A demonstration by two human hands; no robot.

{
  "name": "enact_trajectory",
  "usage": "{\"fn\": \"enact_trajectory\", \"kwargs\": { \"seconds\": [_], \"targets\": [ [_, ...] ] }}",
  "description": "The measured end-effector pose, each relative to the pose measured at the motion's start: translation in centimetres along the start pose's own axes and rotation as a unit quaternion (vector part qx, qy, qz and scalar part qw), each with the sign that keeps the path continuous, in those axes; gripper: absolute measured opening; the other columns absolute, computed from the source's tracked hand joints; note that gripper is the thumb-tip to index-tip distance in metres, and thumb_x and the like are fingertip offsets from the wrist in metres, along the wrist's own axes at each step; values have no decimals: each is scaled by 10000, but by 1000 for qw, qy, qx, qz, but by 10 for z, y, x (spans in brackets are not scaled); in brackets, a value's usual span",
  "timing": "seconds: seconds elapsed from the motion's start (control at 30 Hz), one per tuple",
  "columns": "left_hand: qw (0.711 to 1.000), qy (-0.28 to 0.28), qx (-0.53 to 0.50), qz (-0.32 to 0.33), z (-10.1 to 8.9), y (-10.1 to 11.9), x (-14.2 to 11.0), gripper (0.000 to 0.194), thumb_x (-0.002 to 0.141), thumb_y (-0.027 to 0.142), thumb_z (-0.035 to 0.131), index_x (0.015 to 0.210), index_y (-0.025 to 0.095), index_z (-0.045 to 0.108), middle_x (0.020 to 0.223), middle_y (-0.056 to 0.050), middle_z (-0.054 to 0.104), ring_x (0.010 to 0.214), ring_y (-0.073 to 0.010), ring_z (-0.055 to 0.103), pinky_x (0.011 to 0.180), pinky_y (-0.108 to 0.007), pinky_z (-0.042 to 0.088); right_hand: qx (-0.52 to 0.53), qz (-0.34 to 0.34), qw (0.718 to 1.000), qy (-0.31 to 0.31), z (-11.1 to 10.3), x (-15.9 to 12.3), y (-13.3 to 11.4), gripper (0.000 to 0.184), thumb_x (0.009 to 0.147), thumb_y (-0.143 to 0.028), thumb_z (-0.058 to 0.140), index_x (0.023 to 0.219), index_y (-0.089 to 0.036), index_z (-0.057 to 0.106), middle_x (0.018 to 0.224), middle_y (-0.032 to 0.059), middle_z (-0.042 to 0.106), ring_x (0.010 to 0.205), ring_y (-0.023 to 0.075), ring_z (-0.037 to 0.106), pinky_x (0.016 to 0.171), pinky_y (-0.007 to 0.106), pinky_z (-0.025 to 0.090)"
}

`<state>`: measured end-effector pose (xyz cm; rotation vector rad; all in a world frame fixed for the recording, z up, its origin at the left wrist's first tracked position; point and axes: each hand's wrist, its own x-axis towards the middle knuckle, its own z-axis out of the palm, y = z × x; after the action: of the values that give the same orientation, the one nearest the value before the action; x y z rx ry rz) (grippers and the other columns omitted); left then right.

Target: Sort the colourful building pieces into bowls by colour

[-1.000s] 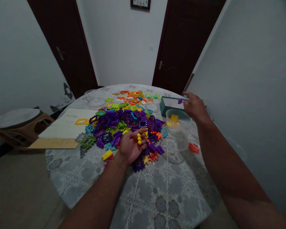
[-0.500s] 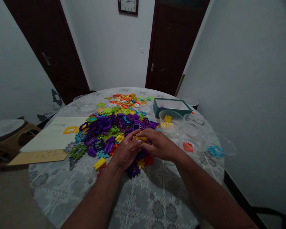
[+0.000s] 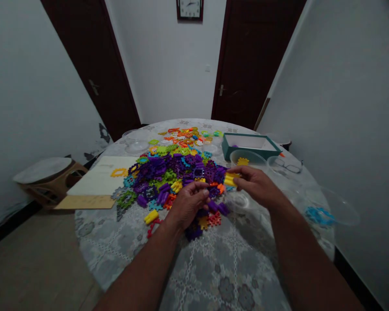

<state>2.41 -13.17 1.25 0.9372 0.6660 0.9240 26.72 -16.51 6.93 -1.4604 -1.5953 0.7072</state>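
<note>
Between the thumb and fingers of my right hand [image 3: 257, 185] is a yellow plastic building piece [image 3: 231, 179], held up near the front of a clear plastic bowl [image 3: 262, 162]. My left hand [image 3: 188, 205] is over the near side of a heap of purple interlocking plastic pieces [image 3: 168, 166]. Its fingers are curled toward the thumb, and what they hold, if anything, I cannot make out. A yellow tube-like piece [image 3: 151, 217] lies left of my left wrist. Inside the clear bowl is a yellow gear-shaped piece [image 3: 243, 161].
A green-rimmed box [image 3: 251, 151] stands at the back right. Eyeglasses [image 3: 290, 166] lie near more clear bowls, one with blue pieces [image 3: 320, 215]. Orange and white pieces [image 3: 183, 137] spread at the back. Paper [image 3: 97, 175] and a tan strip [image 3: 86, 202] lie left on the round table [image 3: 207, 268].
My hands have come apart. The right hand has moved right toward the clear bowls with the yellow piece, while the left stays over the heap. The view has turned slightly left.
</note>
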Motion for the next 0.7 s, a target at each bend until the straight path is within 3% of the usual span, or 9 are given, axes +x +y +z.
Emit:
{"fn": "enact_trajectory", "kwargs": {
  "seconds": [0.07,0.17,0.3,0.37,0.5,0.6,0.7],
  "targets": [
    [999,-12,31,7,1,-1,-2,365,751,350,896,1019,170,725,785,-19,682,663,-143,659,612,-260,533,-42,26,993,110,-13,3,13,399,880,-336,641,1229,-179,755,932,62,770,717,185,700,682,329,579],
    [996,-24,79,15,3,-2,-4,334,773,379,865,994,176,719,726,-21,688,597,-154,649,595,-279,525,-93,52,960,257,-24,8,29,460,883,-378,654,1284,-173,743,973,95,775,767,219,742,736,368,604],
    [991,-2,133,34,7,-2,-7,253,813,373,806,957,185,717,676,-12,670,547,-148,604,567,-277,484,-163,7,926,342,-26,9,35,426,901,-349,634,1283,-194,742,1292,144,730,941,249,761,917,449,606],
    [987,7,153,57,8,-2,-8,202,839,359,771,931,191,708,645,1,637,536,-143,575,561,-274,456,-184,-28,915,359,-21,6,29,370,926,-316,607,1247,-201,751,1332,144,719,1048,280,748,957,479,600],
    [968,60,204,130,6,0,-10,170,879,367,739,905,202,713,667,3,608,586,-145,547,596,-278,424,-184,-132,921,317,7,-6,5,271,977,-265,571,1176,-222,750,1278,125,740,1190,310,698,992,511,594],
    [941,125,246,197,4,3,-13,147,900,352,731,944,212,732,818,-32,685,739,-179,607,715,-301,473,-177,-229,930,229,41,-20,-12,263,988,-225,554,1179,-232,735,1289,129,727,1237,311,674,1108,552,530],
    [914,194,248,258,-1,11,-14,120,918,326,713,980,224,727,922,-48,717,858,-207,647,825,-323,501,-186,-283,932,128,81,-35,-21,333,1000,-201,518,1280,-233,695,1340,148,693,1271,317,650,1135,563,513]
  ]
}}
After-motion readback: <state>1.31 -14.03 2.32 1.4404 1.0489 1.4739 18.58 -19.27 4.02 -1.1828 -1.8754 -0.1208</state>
